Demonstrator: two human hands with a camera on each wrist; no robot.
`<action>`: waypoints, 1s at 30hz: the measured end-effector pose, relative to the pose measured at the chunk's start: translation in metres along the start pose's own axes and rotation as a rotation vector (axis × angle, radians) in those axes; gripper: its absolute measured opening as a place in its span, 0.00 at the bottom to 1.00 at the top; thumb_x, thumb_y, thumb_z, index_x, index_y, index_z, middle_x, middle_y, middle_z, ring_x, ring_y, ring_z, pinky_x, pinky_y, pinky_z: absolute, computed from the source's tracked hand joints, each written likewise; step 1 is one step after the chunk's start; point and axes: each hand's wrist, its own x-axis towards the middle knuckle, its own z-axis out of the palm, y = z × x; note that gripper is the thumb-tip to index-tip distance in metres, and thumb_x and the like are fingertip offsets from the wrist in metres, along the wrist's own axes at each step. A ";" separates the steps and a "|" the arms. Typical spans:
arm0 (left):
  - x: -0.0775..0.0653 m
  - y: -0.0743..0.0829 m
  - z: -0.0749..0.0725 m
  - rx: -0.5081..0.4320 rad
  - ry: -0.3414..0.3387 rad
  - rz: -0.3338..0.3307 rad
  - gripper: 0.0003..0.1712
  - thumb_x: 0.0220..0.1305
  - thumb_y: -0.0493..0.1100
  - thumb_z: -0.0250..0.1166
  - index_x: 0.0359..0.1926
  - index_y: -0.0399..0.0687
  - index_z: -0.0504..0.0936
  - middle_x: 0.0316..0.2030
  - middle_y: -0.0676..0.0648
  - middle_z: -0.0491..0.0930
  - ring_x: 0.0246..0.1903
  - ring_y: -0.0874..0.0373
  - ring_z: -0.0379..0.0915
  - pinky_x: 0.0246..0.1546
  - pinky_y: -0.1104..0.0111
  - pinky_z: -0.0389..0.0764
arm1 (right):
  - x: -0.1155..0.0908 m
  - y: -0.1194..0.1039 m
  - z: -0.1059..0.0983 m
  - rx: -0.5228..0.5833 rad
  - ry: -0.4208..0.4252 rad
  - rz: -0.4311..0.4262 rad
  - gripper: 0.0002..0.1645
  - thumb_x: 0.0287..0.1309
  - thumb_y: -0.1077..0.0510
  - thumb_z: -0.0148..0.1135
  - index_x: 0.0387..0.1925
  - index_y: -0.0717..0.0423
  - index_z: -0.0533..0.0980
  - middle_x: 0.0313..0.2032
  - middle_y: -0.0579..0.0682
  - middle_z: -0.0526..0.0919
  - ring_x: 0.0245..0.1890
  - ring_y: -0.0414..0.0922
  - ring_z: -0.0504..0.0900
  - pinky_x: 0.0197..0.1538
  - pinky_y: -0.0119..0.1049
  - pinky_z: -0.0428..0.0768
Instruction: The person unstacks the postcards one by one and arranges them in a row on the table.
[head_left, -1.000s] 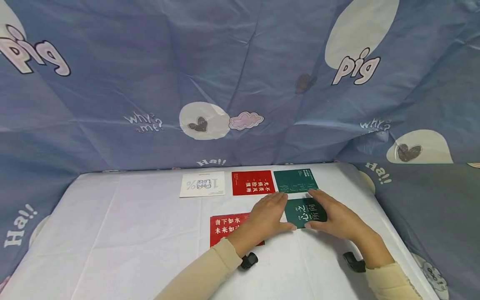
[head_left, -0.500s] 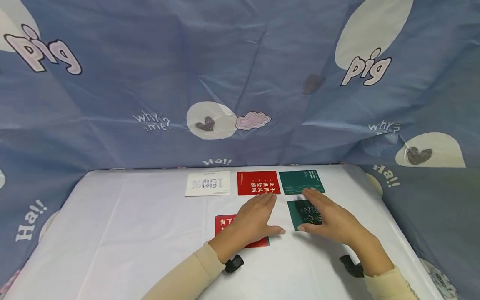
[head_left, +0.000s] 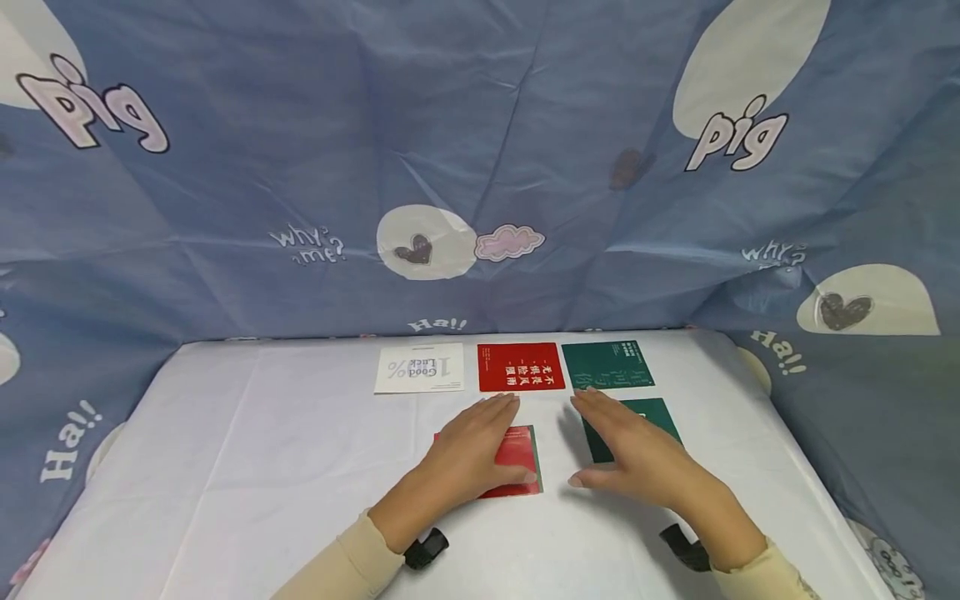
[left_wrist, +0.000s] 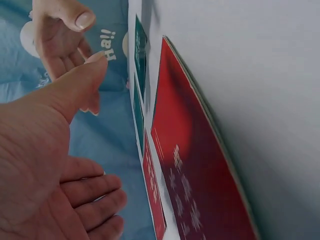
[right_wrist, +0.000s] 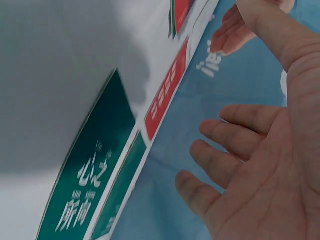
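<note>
My left hand (head_left: pixel 461 462) hovers over a red card (head_left: pixel 519 450) in the front row, its fingers straight and thumb apart, holding nothing. A green edge shows beneath that red card, and in the left wrist view the layered cards (left_wrist: pixel 175 115) look like a small pile. To the right, my right hand (head_left: pixel 637 454) overlaps the left part of a dark green card (head_left: pixel 660 414) with white characters. Its fingers are extended too, with nothing between them. In the right wrist view this green card (right_wrist: pixel 95 150) lies flat, and the palm (right_wrist: pixel 265 175) is apart from it.
Along the back of the white-covered table (head_left: pixel 262 467) lie a white "Good Luck" card (head_left: pixel 420 368), a red card (head_left: pixel 521 367) and a green card (head_left: pixel 609 364). A blue printed cloth (head_left: pixel 315 167) hangs behind. Each wrist wears a black strap mount (head_left: pixel 426 550).
Both hands have moved left. The left hand has come over the red pile; the right has slid from around the front green card to over its left part. The head view has shifted slightly.
</note>
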 end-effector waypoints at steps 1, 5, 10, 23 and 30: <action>-0.004 -0.002 -0.001 -0.006 0.001 -0.001 0.59 0.56 0.68 0.77 0.78 0.42 0.66 0.76 0.45 0.66 0.75 0.48 0.61 0.74 0.53 0.66 | 0.002 -0.002 0.002 -0.001 0.001 -0.011 0.61 0.51 0.31 0.78 0.78 0.55 0.65 0.77 0.53 0.65 0.77 0.54 0.63 0.70 0.60 0.71; -0.017 -0.013 -0.005 -0.010 0.015 -0.011 0.59 0.55 0.66 0.78 0.77 0.40 0.67 0.75 0.44 0.67 0.75 0.47 0.62 0.74 0.52 0.65 | 0.008 -0.012 0.011 -0.008 -0.012 -0.059 0.60 0.50 0.34 0.80 0.77 0.56 0.66 0.76 0.53 0.66 0.77 0.54 0.64 0.71 0.57 0.71; -0.033 -0.027 -0.006 -0.014 0.038 -0.042 0.59 0.52 0.64 0.80 0.76 0.38 0.68 0.74 0.43 0.69 0.73 0.45 0.64 0.72 0.50 0.68 | 0.011 -0.021 0.025 0.012 -0.053 -0.083 0.60 0.51 0.34 0.79 0.78 0.57 0.65 0.77 0.53 0.66 0.77 0.54 0.62 0.73 0.56 0.68; -0.062 -0.053 -0.007 -0.006 0.007 -0.049 0.62 0.46 0.65 0.84 0.75 0.39 0.70 0.72 0.42 0.71 0.70 0.43 0.68 0.70 0.49 0.70 | 0.026 -0.037 0.043 -0.008 -0.103 -0.097 0.62 0.50 0.32 0.79 0.78 0.55 0.65 0.77 0.49 0.67 0.78 0.49 0.61 0.75 0.49 0.66; -0.068 -0.058 -0.003 -0.025 -0.002 -0.053 0.62 0.44 0.62 0.86 0.76 0.42 0.70 0.72 0.43 0.72 0.72 0.47 0.66 0.72 0.51 0.68 | 0.032 -0.040 0.050 -0.016 -0.122 -0.107 0.61 0.49 0.34 0.81 0.77 0.57 0.66 0.76 0.51 0.68 0.77 0.51 0.63 0.72 0.51 0.72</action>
